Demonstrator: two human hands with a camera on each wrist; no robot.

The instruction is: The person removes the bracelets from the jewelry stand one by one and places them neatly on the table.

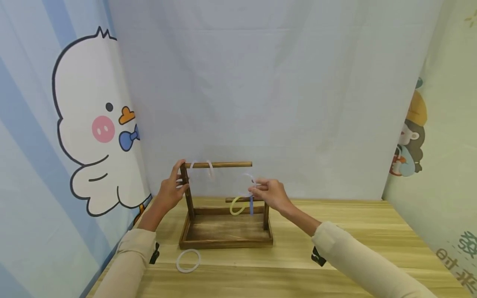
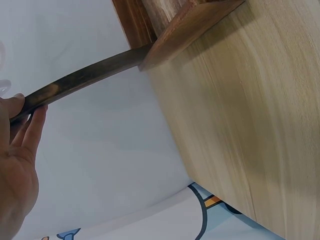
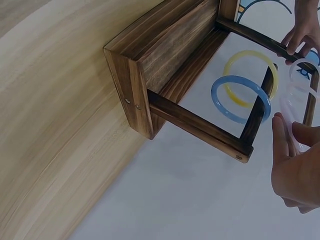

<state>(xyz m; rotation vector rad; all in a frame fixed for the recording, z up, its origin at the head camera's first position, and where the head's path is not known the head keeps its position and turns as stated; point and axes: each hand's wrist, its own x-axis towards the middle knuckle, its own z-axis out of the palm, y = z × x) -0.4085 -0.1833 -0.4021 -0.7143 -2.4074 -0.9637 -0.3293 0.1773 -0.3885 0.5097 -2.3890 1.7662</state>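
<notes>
In the head view, the left hand (image 1: 172, 192) is gripping the left post (image 1: 189, 194) of the wooden rack (image 1: 227, 244) near its top, while the right hand (image 1: 273, 193) is pinching a clear ring (image 1: 250, 175) just below the free end of the rack's upper bar (image 1: 231, 164). 2 pale rings (image 1: 210, 167) are hanging on that bar; a yellow ring (image 1: 231, 207) and a blue ring (image 1: 251, 207) are hanging on the rack's lower bar (image 1: 230, 200), and a white ring (image 1: 177, 261) is lying on the table (image 1: 335, 231) in front of the rack. In the left wrist view, thumb and fingers are pressing the post from opposite sides, a sensible brace, since a sideways nudge could be shifting the rack. In the right wrist view, thumb and fingertips are nearly meeting, holding the clear ring by its edge near the rack's upper bar. For clean handling, the fingers should be pinching the rim lightly, leaving the hole free and facing the bar's end, and avoiding the blue ring near them.
</notes>
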